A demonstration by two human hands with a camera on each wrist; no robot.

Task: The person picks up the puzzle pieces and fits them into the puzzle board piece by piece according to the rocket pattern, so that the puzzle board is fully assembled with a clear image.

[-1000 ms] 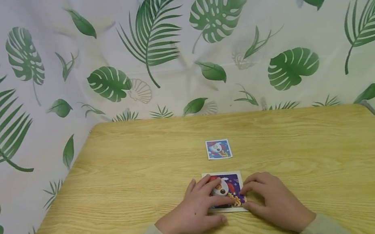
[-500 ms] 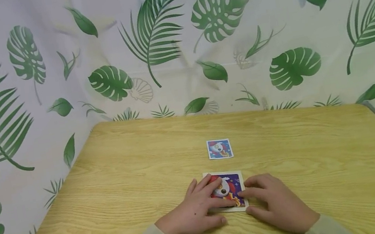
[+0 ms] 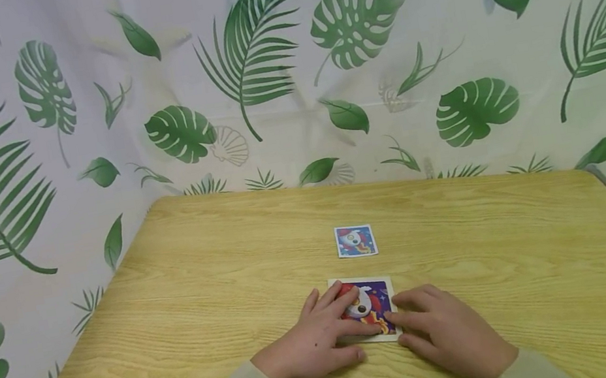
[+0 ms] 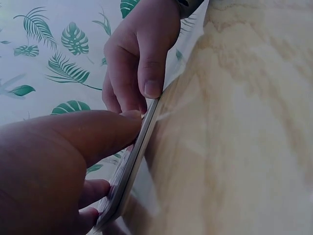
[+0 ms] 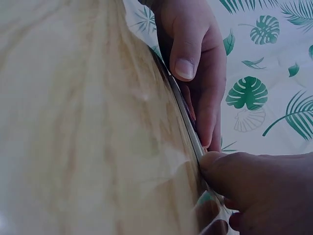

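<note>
A square cartoon picture puzzle in a white frame lies on the table in the head view, showing a white face, red hat and purple ground. My left hand rests across its left part with fingers spread, hiding some of the picture. At the right side, my right hand touches it with loosely bent fingers: one fingertip on the picture, the thumb by the near right corner. The puzzle's thin edge shows between both hands in the left wrist view. In the right wrist view my right thumb sits at that edge.
Beyond the puzzle lies a small card with a paler print of the same cartoon. The wood-grain table reaches back to a white cloth printed with green leaves, which hangs behind and at both sides.
My right index fingertip has moved from the puzzle's right edge onto the picture, and the other right fingers have shifted slightly. The left hand stays in place.
</note>
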